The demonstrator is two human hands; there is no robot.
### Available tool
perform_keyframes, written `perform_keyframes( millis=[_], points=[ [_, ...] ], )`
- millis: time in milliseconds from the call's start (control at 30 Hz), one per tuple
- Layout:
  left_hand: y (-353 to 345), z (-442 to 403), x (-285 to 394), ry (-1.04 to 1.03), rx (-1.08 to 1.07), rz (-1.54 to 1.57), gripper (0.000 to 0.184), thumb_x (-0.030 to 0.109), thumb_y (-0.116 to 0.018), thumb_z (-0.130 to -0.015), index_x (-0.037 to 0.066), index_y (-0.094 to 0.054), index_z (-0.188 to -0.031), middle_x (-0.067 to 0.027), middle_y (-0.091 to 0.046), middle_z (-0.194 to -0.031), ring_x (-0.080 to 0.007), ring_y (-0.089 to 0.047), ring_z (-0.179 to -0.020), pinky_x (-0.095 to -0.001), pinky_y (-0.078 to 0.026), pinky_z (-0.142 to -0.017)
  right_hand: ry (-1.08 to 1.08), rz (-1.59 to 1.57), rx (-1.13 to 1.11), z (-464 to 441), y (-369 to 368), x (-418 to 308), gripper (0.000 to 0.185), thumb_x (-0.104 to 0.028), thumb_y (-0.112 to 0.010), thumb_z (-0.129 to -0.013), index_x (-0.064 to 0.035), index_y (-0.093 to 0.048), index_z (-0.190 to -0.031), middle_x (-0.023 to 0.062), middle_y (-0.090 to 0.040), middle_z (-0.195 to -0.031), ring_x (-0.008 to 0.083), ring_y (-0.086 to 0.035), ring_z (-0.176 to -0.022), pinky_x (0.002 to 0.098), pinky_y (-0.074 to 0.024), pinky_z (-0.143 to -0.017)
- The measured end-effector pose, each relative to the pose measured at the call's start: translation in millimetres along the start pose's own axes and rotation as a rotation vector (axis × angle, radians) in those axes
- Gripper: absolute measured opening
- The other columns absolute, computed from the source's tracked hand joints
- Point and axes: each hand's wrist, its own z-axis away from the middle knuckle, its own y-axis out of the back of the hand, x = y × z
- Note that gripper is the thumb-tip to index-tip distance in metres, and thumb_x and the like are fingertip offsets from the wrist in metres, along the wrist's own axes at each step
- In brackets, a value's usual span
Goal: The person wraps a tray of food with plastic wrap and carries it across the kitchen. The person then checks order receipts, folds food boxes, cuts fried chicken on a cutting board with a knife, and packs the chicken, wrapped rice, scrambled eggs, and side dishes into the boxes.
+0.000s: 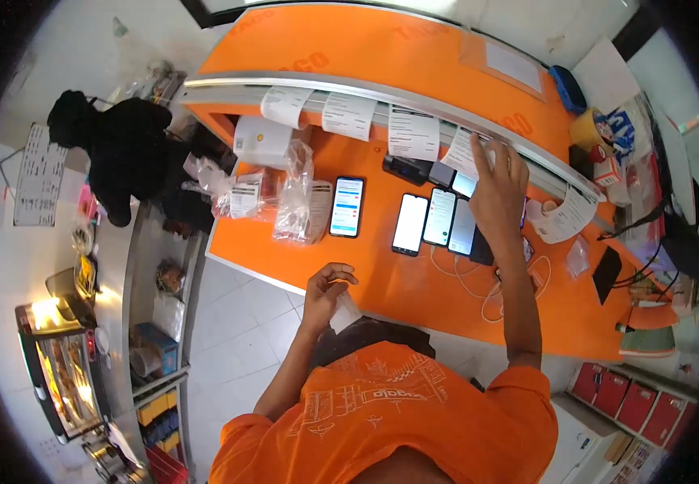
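Nearer me than the metal rail (244, 83), I'm pinching a white slip (345, 315) in my left hand (322, 292), probably to avoid creasing it, while my right hand (495, 189), fingers loosely spread, is meeting a rail-hung receipt (458, 150), contact unclear.

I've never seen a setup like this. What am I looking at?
No robot here: these are a person's bare hands, seen in one picture from a camera worn on the head, looking forward and down. On the orange table lie several lit smartphones and clear plastic bags. White printed paper slips hang along the silver metal rail. The left hand holds a small white paper piece. The right hand reaches to one slip; its grip is unclear.
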Motion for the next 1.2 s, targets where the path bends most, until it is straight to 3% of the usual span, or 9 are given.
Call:
perform_keyframes(
  millis=[267, 333, 467, 633, 700, 867, 1000, 1133, 1200],
  points=[
    [50.1, 37.0, -1.6, 0.011, 0.012, 0.096, 0.041, -0.011, -0.043, -0.071, 0.001, -0.060, -0.107, -0.0088, -0.064, -0.101, -0.0160, -0.061, -0.095, -0.0258, -0.044, -0.078, 0.006, 0.133, -0.075, -0.1, 7.4, 1.7, 0.066, -0.001, -0.061, -0.074, -0.0150, -0.048, -0.137, 0.0085, -0.046, -0.140, 0.0328, -0.036, -0.133, 0.0543, -0.0273, -0.106],
    [72.1, 43.9, -16.0, -0.040, -0.003, 0.184, 0.043, -0.011, -0.042, -0.070, 0.000, -0.060, -0.108, -0.0086, -0.064, -0.102, -0.0167, -0.061, -0.098, -0.0263, -0.045, -0.082, -0.106, 0.183, -0.070, -8.2, 1.6, -7.2, 0.064, 0.004, -0.050, -0.075, -0.0135, -0.051, -0.137, 0.0105, -0.049, -0.141, 0.0317, -0.043, -0.129, 0.0512, -0.0294, -0.108],
    [115.3, 63.6, -8.3, -0.206, 0.049, 0.138, 0.041, -0.009, -0.043, -0.071, 0.001, -0.062, -0.106, -0.0062, -0.064, -0.102, -0.0164, -0.060, -0.097, -0.0290, -0.045, -0.085, 0.187, -0.039, 0.249, -11.0, -59.5, 24.2, 0.047, -0.015, -0.043, -0.087, -0.0057, -0.054, -0.132, 0.0163, -0.054, -0.134, 0.0284, -0.050, -0.125, 0.0437, -0.0344, -0.107],
    [204.2, 117.9, -13.7, -0.326, 0.225, 0.038, 0.026, -0.008, -0.048, -0.077, 0.000, -0.060, -0.099, -0.0056, -0.063, -0.100, -0.0151, -0.056, -0.100, -0.0323, -0.043, -0.093, 0.252, -0.340, 0.292, -23.8, -45.0, -95.9, 0.048, -0.029, -0.038, -0.091, -0.0023, -0.053, -0.129, 0.0183, -0.056, -0.129, 0.0272, -0.055, -0.117, 0.0408, -0.0406, -0.100],
    [244.2, 153.7, -14.3, -0.371, 0.351, 0.099, 0.025, -0.008, -0.047, -0.077, 0.000, -0.059, -0.098, -0.0055, -0.062, -0.099, -0.0148, -0.056, -0.100, -0.0318, -0.043, -0.092, 0.311, -0.644, 0.066, -12.4, -58.3, -180.3, 0.051, -0.035, -0.036, -0.093, -0.0009, -0.052, -0.128, 0.0191, -0.056, -0.127, 0.0268, -0.056, -0.113, 0.0396, -0.0431, -0.097],
    [345.5, 224.8, -20.5, -0.488, 0.611, 0.316, 0.023, -0.009, -0.045, -0.080, 0.000, -0.058, -0.096, -0.0058, -0.061, -0.097, -0.0131, -0.056, -0.095, -0.0280, -0.044, -0.088, 0.451, -1.269, -1.195, 74.9, -119.2, -467.5, 0.061, -0.049, -0.032, -0.098, 0.0026, -0.051, -0.125, 0.0210, -0.058, -0.122, 0.0256, -0.061, -0.105, 0.0368, -0.0494, -0.089],
    [420.9, 293.7, -22.7, -0.594, 0.811, 0.236, 0.020, -0.008, -0.046, -0.082, 0.002, -0.058, -0.094, -0.0045, -0.061, -0.095, -0.0123, -0.057, -0.090, -0.0269, -0.046, -0.082, 0.151, -1.422, -1.965, 164.4, -68.0, -674.0, 0.055, -0.047, -0.038, -0.101, 0.0020, -0.052, -0.121, 0.0170, -0.061, -0.113, 0.0219, -0.063, -0.097, 0.0321, -0.0530, -0.079],
    [473.0, 361.2, -26.0, -0.516, 1.130, -0.059, 0.016, -0.007, -0.048, -0.084, 0.002, -0.057, -0.093, -0.0046, -0.061, -0.094, -0.0147, -0.059, -0.086, -0.0280, -0.048, -0.075, 0.152, -1.492, -2.240, 187.6, -3.5, -791.8, 0.037, -0.035, -0.055, -0.097, -0.0025, -0.053, -0.116, 0.0097, -0.062, -0.099, 0.0165, -0.062, -0.088, 0.0273, -0.0498, -0.076],
    [497.3, 385.8, -30.8, -0.459, 1.241, -0.239, 0.015, -0.007, -0.049, -0.084, 0.002, -0.057, -0.092, -0.0051, -0.061, -0.095, -0.0158, -0.060, -0.084, -0.0289, -0.049, -0.074, 0.246, -1.530, -2.158, 197.5, 19.4, -840.9, 0.032, -0.013, -0.067, -0.090, -0.0044, -0.048, -0.114, 0.0062, -0.061, -0.095, 0.0128, -0.061, -0.086, 0.0248, -0.0491, -0.075]
  ],
)
